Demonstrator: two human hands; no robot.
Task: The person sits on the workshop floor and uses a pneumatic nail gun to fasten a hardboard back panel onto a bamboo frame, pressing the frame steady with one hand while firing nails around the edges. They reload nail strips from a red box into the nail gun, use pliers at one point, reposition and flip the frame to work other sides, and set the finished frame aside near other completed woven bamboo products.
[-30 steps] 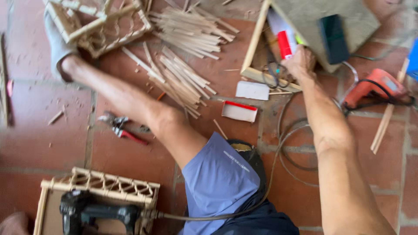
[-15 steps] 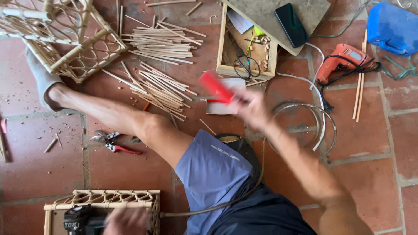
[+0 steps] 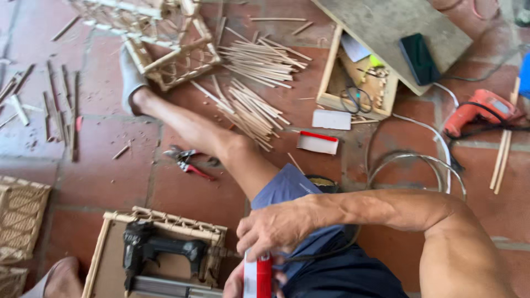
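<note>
Hands (image 3: 270,243) on red-and-white box (image 3: 258,278)

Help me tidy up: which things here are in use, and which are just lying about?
In use: red and white box, held by both hands (right hand, left hand); nail gun; rattan frame.

Lying about: pliers, stick piles, drill, phone, scissors.

Counted on floor: one nail gun (image 3: 160,251), one orange drill (image 3: 477,113), one pliers (image 3: 187,160), two stick piles (image 3: 259,60).
</note>
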